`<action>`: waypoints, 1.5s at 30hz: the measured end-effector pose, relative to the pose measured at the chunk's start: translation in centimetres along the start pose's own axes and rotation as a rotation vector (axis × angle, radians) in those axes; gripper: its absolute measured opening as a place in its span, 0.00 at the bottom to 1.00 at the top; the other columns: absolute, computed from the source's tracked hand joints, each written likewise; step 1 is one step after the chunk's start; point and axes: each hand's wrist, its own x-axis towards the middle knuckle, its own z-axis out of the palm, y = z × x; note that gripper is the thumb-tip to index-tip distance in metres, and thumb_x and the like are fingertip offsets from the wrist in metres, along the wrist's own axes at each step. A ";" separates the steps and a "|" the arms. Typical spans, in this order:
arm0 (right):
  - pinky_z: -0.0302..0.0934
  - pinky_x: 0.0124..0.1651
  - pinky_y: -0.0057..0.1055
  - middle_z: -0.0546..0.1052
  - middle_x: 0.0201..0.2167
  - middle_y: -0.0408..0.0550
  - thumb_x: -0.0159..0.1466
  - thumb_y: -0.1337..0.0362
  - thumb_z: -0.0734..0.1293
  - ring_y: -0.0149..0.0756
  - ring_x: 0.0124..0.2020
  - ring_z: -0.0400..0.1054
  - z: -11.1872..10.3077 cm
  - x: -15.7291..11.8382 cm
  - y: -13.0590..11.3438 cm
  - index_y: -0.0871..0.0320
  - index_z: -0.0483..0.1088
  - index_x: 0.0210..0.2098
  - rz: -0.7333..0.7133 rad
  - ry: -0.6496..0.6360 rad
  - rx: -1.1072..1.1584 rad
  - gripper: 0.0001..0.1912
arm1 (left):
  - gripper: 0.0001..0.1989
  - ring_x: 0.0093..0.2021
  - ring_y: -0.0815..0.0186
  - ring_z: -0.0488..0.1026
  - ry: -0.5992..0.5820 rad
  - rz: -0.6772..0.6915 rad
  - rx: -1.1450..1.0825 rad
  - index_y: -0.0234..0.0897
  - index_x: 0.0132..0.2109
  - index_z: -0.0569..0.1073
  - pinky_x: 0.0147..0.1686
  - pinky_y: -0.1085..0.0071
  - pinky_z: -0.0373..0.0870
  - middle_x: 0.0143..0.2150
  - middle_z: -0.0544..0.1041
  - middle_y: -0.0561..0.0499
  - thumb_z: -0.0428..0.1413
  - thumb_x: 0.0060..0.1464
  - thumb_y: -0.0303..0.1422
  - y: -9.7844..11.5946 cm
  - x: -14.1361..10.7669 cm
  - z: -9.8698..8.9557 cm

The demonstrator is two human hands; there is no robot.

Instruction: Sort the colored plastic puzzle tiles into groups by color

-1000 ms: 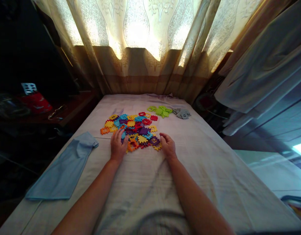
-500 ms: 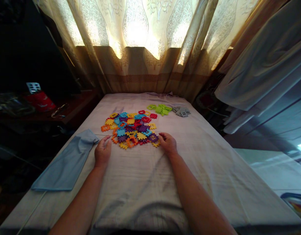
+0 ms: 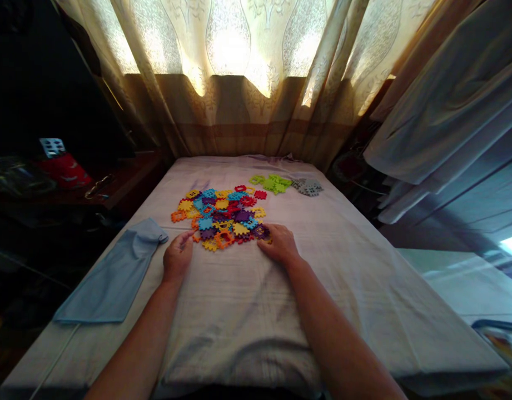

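Note:
A pile of colourful plastic interlocking tiles (image 3: 222,218), with toothed edges, lies on the cloth-covered table. They are red, yellow, orange, blue and purple. At the pile's near right edge, my right hand (image 3: 281,243) has its thumb and fingers around a purple interlocking tile (image 3: 261,231), partly hidden by the hand. My left hand (image 3: 178,255) is at the near left edge, thumb and fingers drawn together on the rim of an orange interlocking tile (image 3: 196,238). The fingers cover part of that tile.
Behind the pile lie green tiles (image 3: 276,184) and grey tiles (image 3: 308,187). A folded light-blue cloth (image 3: 109,278) rests at the left of the table (image 3: 230,322). Curtains (image 3: 239,111) hang beyond, a dark shelf with a red container (image 3: 70,169) stands left, and clothes hang right.
My right hand has moved left onto the pile's edge and closed around the purple tile. My left hand has shifted right, its fingers coming together at the orange tile. The view has tilted slightly.

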 end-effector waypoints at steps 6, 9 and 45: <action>0.58 0.58 0.38 0.76 0.54 0.53 0.61 0.61 0.66 0.45 0.54 0.68 -0.1 0.2 -0.1 0.57 0.70 0.56 -0.015 0.010 0.006 0.24 | 0.21 0.40 0.59 0.77 -0.009 0.005 -0.005 0.38 0.47 0.79 0.42 0.67 0.73 0.42 0.82 0.48 0.49 0.53 0.43 0.0 0.0 0.1; 0.59 0.57 0.38 0.76 0.53 0.55 0.60 0.63 0.66 0.45 0.53 0.69 -0.4 0.4 0.5 0.59 0.69 0.58 0.032 0.008 -0.018 0.26 | 0.21 0.40 0.59 0.77 -0.013 -0.002 -0.005 0.38 0.47 0.78 0.42 0.67 0.72 0.42 0.82 0.47 0.49 0.53 0.43 0.0 0.0 0.1; 0.57 0.58 0.40 0.77 0.50 0.54 0.62 0.61 0.67 0.44 0.53 0.67 0.3 0.4 0.5 0.56 0.73 0.52 -0.088 0.030 -0.018 0.19 | 0.19 0.42 0.60 0.78 -0.041 0.019 0.041 0.39 0.45 0.80 0.44 0.68 0.73 0.43 0.83 0.49 0.50 0.54 0.41 -0.4 0.1 0.2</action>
